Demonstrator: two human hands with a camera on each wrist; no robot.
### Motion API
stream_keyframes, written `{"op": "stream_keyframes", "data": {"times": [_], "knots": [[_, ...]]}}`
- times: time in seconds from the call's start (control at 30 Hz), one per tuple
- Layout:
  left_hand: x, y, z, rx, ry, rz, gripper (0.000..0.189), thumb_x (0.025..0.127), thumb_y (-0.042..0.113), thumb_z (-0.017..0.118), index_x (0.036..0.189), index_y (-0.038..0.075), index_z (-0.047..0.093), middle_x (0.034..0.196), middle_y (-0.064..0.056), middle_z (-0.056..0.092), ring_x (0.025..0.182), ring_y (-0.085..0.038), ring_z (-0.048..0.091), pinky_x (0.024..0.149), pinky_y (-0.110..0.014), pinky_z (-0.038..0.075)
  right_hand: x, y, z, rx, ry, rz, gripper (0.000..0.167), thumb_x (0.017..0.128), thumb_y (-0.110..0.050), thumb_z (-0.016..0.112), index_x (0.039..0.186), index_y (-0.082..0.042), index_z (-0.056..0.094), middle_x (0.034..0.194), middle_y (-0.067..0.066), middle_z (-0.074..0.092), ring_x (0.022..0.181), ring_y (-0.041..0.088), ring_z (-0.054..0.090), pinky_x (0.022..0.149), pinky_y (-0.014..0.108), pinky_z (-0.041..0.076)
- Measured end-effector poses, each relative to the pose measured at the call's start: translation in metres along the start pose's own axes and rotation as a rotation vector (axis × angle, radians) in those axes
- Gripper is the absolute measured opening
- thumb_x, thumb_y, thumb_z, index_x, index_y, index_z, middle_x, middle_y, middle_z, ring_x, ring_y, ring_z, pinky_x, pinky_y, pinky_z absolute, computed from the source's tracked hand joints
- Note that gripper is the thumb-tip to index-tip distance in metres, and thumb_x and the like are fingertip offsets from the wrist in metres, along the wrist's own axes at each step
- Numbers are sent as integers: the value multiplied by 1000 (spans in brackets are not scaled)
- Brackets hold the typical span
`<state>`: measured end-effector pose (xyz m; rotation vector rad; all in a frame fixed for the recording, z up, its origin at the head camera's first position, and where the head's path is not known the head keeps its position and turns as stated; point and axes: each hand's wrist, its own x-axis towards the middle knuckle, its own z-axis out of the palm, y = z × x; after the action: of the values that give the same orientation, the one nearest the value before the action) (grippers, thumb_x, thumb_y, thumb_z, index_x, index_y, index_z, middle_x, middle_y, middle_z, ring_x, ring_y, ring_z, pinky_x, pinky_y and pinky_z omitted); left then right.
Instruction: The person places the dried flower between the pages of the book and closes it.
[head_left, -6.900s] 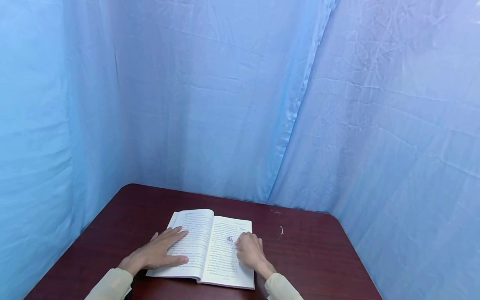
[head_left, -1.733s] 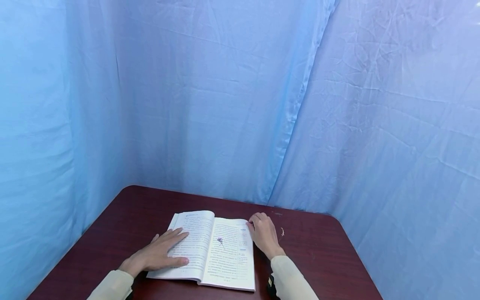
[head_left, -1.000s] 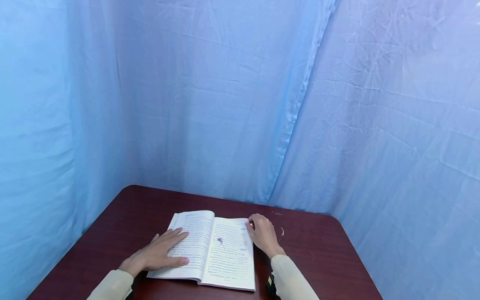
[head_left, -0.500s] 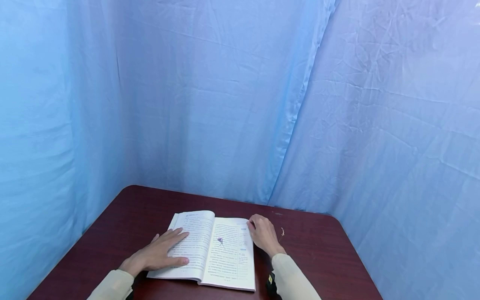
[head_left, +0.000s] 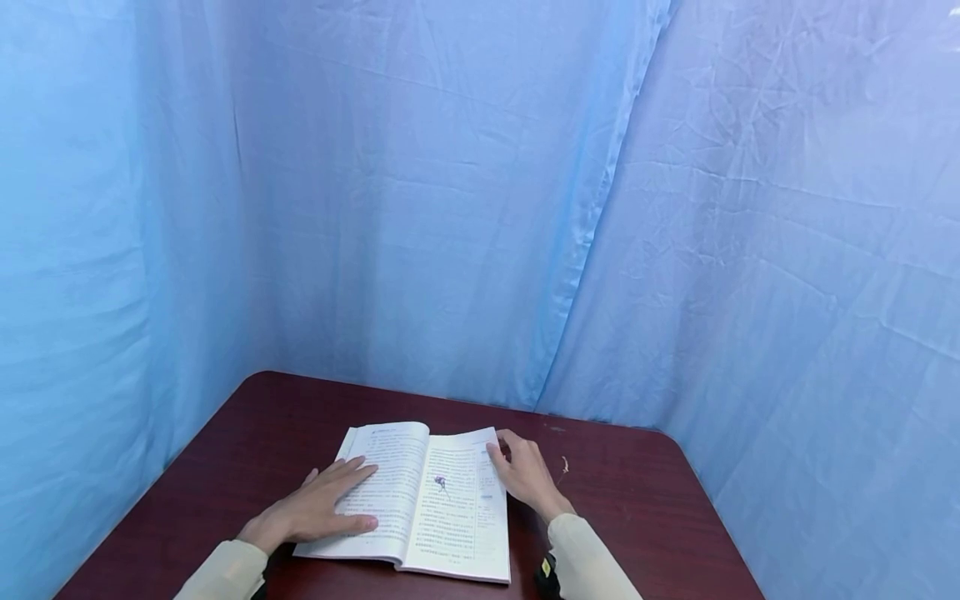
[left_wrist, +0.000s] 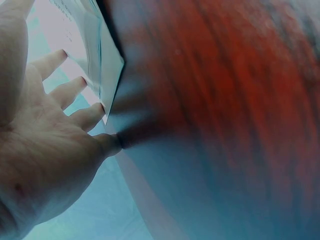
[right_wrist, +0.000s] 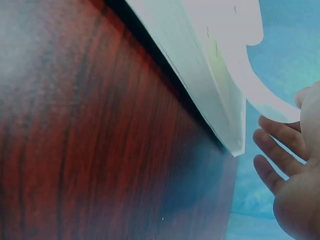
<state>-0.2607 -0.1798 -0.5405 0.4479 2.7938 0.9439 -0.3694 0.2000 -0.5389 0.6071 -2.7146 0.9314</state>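
Observation:
An open book (head_left: 453, 533) with printed pages lies on the dark red table. On its right page rests a small purple flower (head_left: 440, 481) with a thin stem. My left hand (head_left: 318, 504) lies spread on the left page, fingers straight; its fingertips reach the book's edge in the left wrist view. At the upper right corner, my right hand (head_left: 525, 473) pinches a page (head_left: 486, 437) between thumb and fingers. That page (right_wrist: 267, 100) curves up off the thick stack of pages in the right wrist view.
A pale dried scrap (head_left: 565, 467) lies on the table (head_left: 637, 517) to the right of the right hand. Blue curtains (head_left: 450, 208) hang behind the table and at both sides. A dark band (head_left: 547, 575) sits below the right sleeve.
My right hand has gone from beside the flower to the right page's upper corner, which is now lifted. The flower lies further left than at first. My left hand has stayed put.

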Motion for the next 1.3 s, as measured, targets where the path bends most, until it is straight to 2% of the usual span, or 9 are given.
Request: {"op": "stream_keyframes", "data": {"times": [0.1,0.17,0.27,0.43,0.53,0.7,0.97,1.1,1.3], "knots": [[1,-1,1,-1,3,3,98,95,61,85,171,10,49,180,-29,39,167,-61,31,129,-91,16,-5,-5,-2,58,-15,19,35,117,-27,64,144,-7,72,123,13,84,98,15,78,89,40,65],[1,-2,1,-2,4,7,98,95,61,85,170,10,49,180,-29,39,167,-62,31,129,-91,16,-8,-8,-4,90,-23,21,39,117,-27,63,149,-5,69,128,15,83,106,22,79,96,50,65],[2,-2,1,0,4,12,98,95,61,85,170,10,50,180,-29,39,167,-62,32,128,-91,16,-12,-12,-7,120,-36,16,42,118,-28,63,153,-6,66,131,14,82,110,23,78,100,56,64],[2,-4,1,6,-1,9,98,95,62,84,171,11,49,180,-28,39,167,-61,32,128,-91,16,-20,-18,-11,133,-66,4,43,118,-31,62,155,-10,64,130,8,82,101,15,75,90,36,63],[2,-4,0,4,-5,2,98,95,62,84,171,11,49,180,-28,39,167,-61,31,129,-91,16,-24,-21,-13,145,-93,1,44,119,-32,61,158,-12,62,134,9,81,107,18,78,91,29,62],[2,-3,-1,2,-8,-4,98,95,62,85,171,11,49,180,-28,38,168,-61,30,129,-91,15,-30,-25,-16,178,-151,-7,49,120,-37,59,163,-13,57,145,14,76,123,27,77,99,35,65],[0,-2,-2,-4,-3,0,98,95,61,85,171,10,49,180,-29,39,168,-61,30,129,-91,15,-38,-34,-20,232,-210,-14,57,120,-44,55,168,-14,52,156,18,69,130,33,76,103,38,66],[0,-2,-1,-4,-3,4,98,95,61,84,171,10,49,180,-29,39,168,-61,30,129,-91,15,-40,-38,-21,253,-212,-18,56,120,-45,54,168,-15,52,159,16,67,132,33,76,106,39,65],[0,-2,-2,-3,-2,5,98,95,61,84,171,11,49,180,-28,39,168,-61,31,129,-91,15,-39,-43,-18,301,-177,-61,50,120,-36,57,164,-13,56,158,11,69,129,32,78,103,32,65]]}}
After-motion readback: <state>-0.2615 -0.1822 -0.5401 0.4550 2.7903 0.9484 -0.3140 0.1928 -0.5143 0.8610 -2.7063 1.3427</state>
